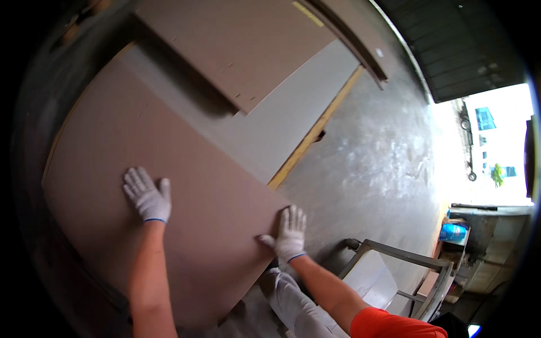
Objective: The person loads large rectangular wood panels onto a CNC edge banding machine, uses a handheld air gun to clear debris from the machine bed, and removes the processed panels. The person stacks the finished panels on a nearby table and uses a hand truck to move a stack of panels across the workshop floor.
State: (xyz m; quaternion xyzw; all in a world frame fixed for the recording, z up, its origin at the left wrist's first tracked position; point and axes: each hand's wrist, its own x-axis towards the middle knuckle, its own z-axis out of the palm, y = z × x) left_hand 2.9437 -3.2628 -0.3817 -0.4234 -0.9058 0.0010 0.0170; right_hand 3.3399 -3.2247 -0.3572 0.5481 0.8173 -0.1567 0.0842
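Your left hand [147,197], in a white knitted glove, is lying flat on the top face of a large brown board [141,169], with its fingers spread apart and pointing away from you, holding nothing. Your right hand [288,234], gloved the same way, is resting at the board's right corner, palm down on the surface with the fingers extended, slightly apart and reaching toward the edge; it is pressing rather than gripping, and you cannot tell whether the thumb is hooking under the rim. The brown board is taking up the left and middle of the view, lying on top of a stack, and its near end is reaching down toward your legs. Under it, a grey board [270,129] is showing beyond its far edge, and a strip of yellow wood [315,132] is running along the right side of that stack. A 2nd brown sheet [242,45] is lying farther off, overlapping the grey one. To the right of the stack, the concrete floor [372,158] is shining with glare from a bright open doorway [490,146]. Near your right forearm, a grey metal cart [394,270] is standing on the floor, and a blue container [453,232] is sitting beyond it on a bench.
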